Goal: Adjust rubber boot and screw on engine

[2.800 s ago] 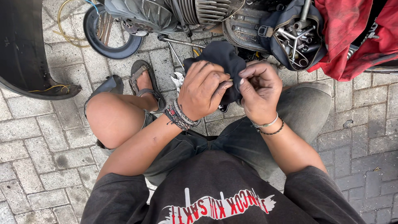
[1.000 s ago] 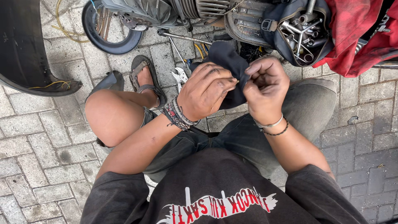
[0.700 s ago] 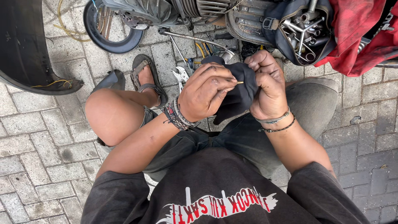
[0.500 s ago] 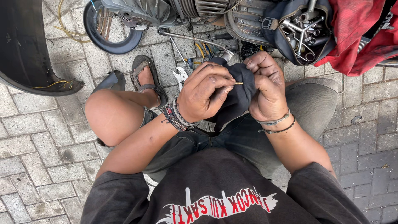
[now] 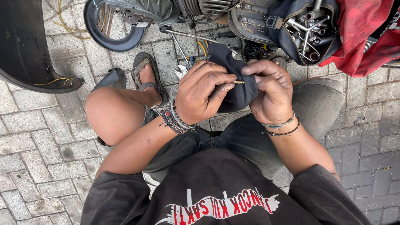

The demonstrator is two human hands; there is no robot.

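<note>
Left hand (image 5: 203, 96) pinching thin brass-coloured metal pin (image 5: 238, 82) between thumb and fingers, tip poking into dark crumpled cloth rag (image 5: 233, 79). Right hand (image 5: 271, 95) clenched round rag, held over lap. Grey paving bricks (image 5: 33, 146) below, red fabric (image 5: 358, 29) heaped top right beside open tool bag with sockets (image 5: 310, 29).

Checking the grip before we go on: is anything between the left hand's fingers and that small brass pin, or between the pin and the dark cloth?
Nothing visible does. The left hand pinches the thin brass pin directly between its fingertips, and the pin's tip points straight into the dark cloth that the right hand bunches up. Where the tip meets the cloth is too small to tell.
</note>
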